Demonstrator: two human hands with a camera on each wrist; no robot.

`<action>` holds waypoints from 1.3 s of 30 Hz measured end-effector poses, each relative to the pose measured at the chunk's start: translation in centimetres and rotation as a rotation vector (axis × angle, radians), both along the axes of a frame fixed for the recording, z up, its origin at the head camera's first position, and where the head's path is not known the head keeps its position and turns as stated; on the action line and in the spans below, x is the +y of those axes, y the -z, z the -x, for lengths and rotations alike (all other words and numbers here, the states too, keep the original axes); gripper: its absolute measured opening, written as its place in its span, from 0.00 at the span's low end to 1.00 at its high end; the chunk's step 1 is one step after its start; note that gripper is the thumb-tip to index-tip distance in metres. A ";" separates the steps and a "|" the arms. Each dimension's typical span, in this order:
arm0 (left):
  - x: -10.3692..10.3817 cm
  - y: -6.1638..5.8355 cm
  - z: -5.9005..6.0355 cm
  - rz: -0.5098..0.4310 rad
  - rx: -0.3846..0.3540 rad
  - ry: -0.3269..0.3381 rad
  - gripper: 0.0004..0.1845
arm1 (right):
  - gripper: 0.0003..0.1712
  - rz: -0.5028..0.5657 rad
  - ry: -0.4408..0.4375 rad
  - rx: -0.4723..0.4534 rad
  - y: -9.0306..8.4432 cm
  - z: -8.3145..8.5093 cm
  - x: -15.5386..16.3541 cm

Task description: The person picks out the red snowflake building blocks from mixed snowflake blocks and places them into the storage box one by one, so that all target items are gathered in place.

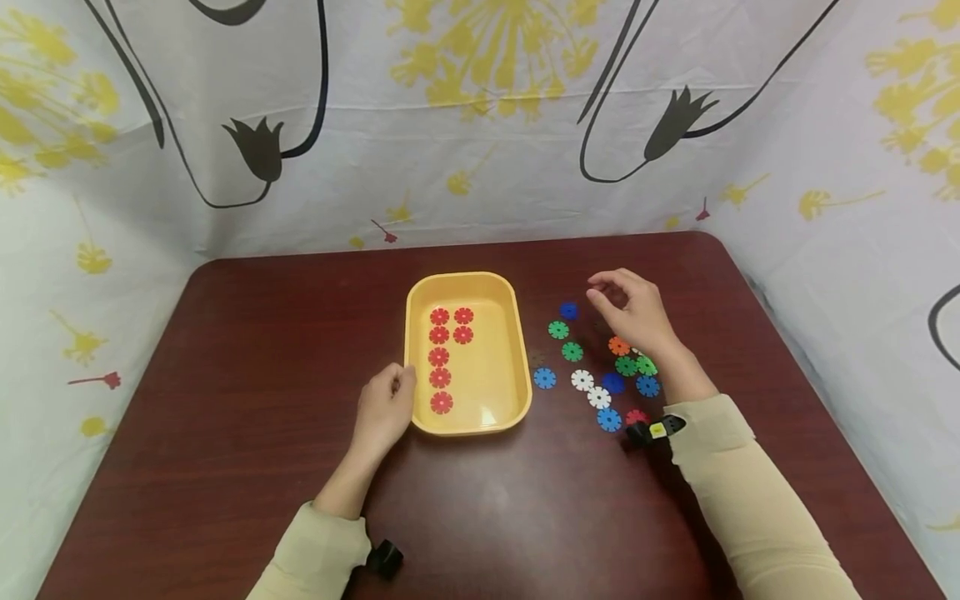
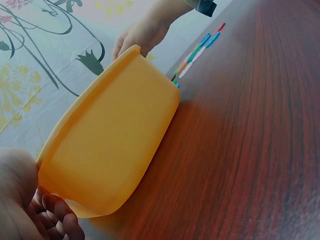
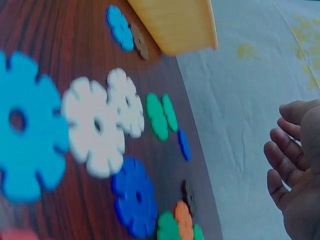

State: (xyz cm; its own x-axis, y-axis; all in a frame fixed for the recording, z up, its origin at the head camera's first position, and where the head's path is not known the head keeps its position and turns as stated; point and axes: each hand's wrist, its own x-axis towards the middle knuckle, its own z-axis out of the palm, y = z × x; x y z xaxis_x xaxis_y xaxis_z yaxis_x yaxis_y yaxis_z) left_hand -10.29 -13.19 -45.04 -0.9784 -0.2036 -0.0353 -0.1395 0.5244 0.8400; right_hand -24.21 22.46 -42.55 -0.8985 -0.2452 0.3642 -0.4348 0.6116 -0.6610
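From the head camera I've got the yellow tray [image 1: 517,367] sitting mid-counter [image 1: 225,433], with seven red discs [image 1: 440,358] laid flat inside it, five in a column and two more beside the top pair. My left hand [image 1: 386,408] rests against the tray's near-left corner, fingers loosely bent on the wall. My right hand [image 1: 633,312] hovers above the loose discs [image 1: 600,375] scattered just right of the tray: blue, green, white, orange, one red at the near edge. Its fingers are curled in at the tips, and I cannot tell from here whether anything is pinched between them.

On the left wrist camera, the tray's outer wall [image 2: 115,140] fills the view, and my left fingers [image 2: 55,215] sit relaxed at its lower corner, touching it without wrapping round. The right hand [image 2: 140,35] shows beyond the tray's far rim.

On the right wrist camera, rather blurred, the discs lie flat on the counter: a light blue one [image 3: 25,145], two white ones [image 3: 105,125], a dark blue one [image 3: 135,197], green ones [image 3: 161,116]. My right hand [image 3: 295,170] is up off them, fingers gently bent, palm showing nothing held. A corner of the tray [image 3: 175,25] is at the top.
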 end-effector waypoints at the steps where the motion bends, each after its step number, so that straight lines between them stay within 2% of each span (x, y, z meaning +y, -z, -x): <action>1: 0.0 0.0 0.0 0.000 0.000 -0.002 0.19 | 0.12 -0.005 0.006 -0.007 0.0 0.0 0.3; 12: -0.1 0.1 0.0 -0.003 -0.006 -0.010 0.19 | 0.15 -0.023 0.073 -0.079 0.5 0.2 3.1; 18: -0.1 0.1 0.0 -0.009 -0.007 -0.008 0.19 | 0.16 -0.037 0.103 -0.090 1.1 0.3 4.7; 31: 0.0 0.0 0.0 -0.004 0.002 -0.006 0.19 | 0.17 -0.143 0.167 -0.143 2.6 0.3 8.0; 39: -0.1 0.0 0.0 -0.014 -0.001 -0.002 0.19 | 0.19 -0.219 0.147 -0.188 3.2 0.5 9.4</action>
State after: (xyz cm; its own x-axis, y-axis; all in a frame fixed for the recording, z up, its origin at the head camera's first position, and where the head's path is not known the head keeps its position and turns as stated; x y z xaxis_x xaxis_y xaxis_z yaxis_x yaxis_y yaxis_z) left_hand -10.25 -13.25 -45.01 -0.9780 -0.2047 -0.0390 -0.1411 0.5125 0.8470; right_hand -24.74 31.90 -45.75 -0.9767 -0.1620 0.1410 -0.2138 0.7953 -0.5673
